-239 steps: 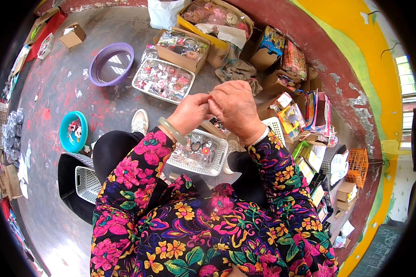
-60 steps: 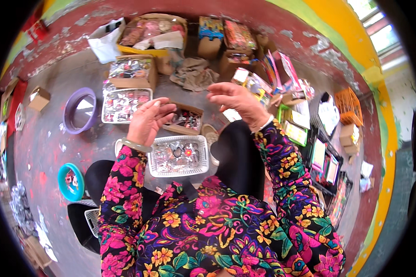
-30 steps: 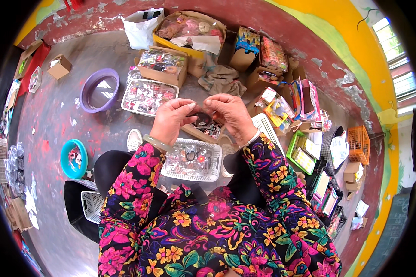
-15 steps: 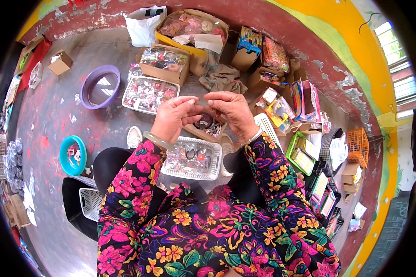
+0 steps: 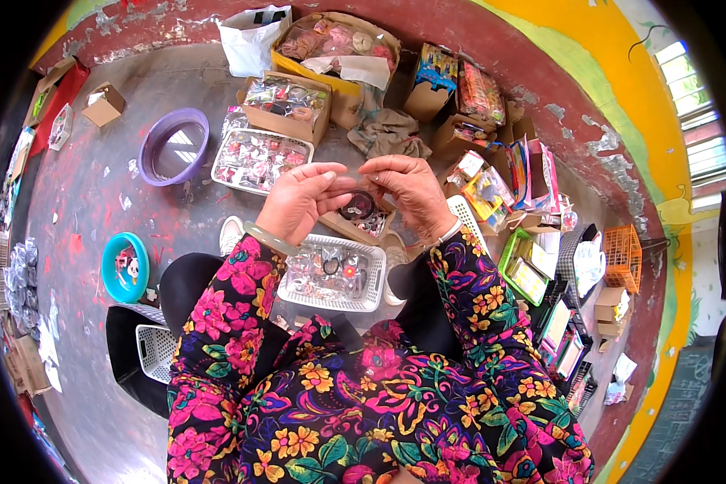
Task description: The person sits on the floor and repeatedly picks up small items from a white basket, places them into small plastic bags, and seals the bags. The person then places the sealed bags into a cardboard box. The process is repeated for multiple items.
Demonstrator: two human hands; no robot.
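Note:
My left hand (image 5: pixel 300 202) and my right hand (image 5: pixel 414 196) are raised in front of me, fingertips facing each other with a small gap between. Each hand pinches thumb against fingers; whatever they hold is too small or too clear to make out. Beneath them sits a small cardboard box (image 5: pixel 377 235) with dark round items inside. Nearer to me, between my feet, a white plastic basket (image 5: pixel 371 300) contains several small items in clear packets, a black ring and a red flower shape among them.
Another white basket (image 5: pixel 218 175) full of packets stands beyond my left hand, near a purple basin (image 5: pixel 148 153). At left are a teal basin (image 5: pixel 113 278) and a black container (image 5: pixel 121 355). Cartons, a green basket (image 5: pixel 508 256) and an orange crate (image 5: pixel 623 256) line the right side.
The fingers of my left hand have drawn closer together, and its thumb has shifted slightly. My right hand stays almost in place. Baskets and boxes have not been moved.

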